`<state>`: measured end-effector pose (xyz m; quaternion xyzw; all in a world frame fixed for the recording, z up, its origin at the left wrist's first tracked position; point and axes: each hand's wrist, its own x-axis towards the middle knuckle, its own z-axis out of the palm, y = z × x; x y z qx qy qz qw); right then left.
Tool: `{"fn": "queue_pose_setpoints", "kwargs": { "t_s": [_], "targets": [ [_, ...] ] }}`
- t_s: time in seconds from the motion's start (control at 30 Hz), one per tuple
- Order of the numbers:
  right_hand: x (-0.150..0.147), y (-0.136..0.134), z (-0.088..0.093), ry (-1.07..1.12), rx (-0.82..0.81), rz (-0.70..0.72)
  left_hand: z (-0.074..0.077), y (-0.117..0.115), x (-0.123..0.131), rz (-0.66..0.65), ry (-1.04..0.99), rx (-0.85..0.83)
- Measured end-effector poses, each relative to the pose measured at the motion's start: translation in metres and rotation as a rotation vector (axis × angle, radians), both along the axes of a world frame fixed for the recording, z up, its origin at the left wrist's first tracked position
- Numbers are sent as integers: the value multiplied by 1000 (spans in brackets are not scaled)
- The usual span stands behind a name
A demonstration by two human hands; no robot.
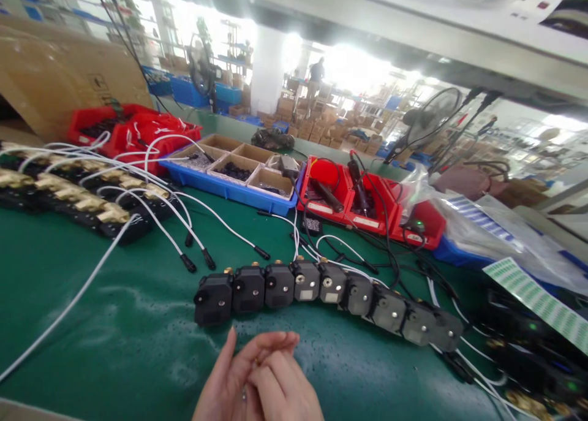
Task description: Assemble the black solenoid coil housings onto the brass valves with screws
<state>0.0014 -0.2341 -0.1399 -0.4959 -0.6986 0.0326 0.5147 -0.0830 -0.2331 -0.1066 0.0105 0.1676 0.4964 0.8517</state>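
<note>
My two hands meet at the bottom edge above the green mat [114,347]. My left hand [229,378] is cupped, thumb up and fingers stretched to the right. My right hand [287,390] lies against its palm with fingers pressed together, and a tiny shiny bit [243,396] shows between the hands. Just beyond them a curved row of several black modules [321,292] with brass tops lies on the mat, untouched.
White cables with black plugs [202,249] run from the brass-fitted black units [68,194] at left. Behind stand a blue tray of cardboard compartments [229,191], red bins with black tools [331,194] and a plastic bag [487,225]. A label sheet [537,298] lies at right.
</note>
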Motion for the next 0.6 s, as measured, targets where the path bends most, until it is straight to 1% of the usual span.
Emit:
{"fn": "queue_pose_setpoints", "kwargs": {
  "t_s": [0.07,0.13,0.23,0.27,0.33,0.43,0.5,0.6],
  "targets": [
    [3,1,7,-2,-11,25,2,1,1,-6,-6,5],
    [10,3,19,33,-24,113,5,2,2,-16,-22,15],
    [31,12,43,117,-87,287,9,5,6,-18,-57,33],
    [40,17,53,131,-117,299,9,6,7,-9,-65,43],
    [58,33,70,92,-139,259,8,8,8,16,-81,67],
    [78,61,87,-53,-36,152,3,7,8,32,-88,107],
    [84,79,90,-131,10,141,0,6,7,32,-59,105],
    [84,95,87,-195,14,166,-2,5,6,33,-14,91]
  ]
}}
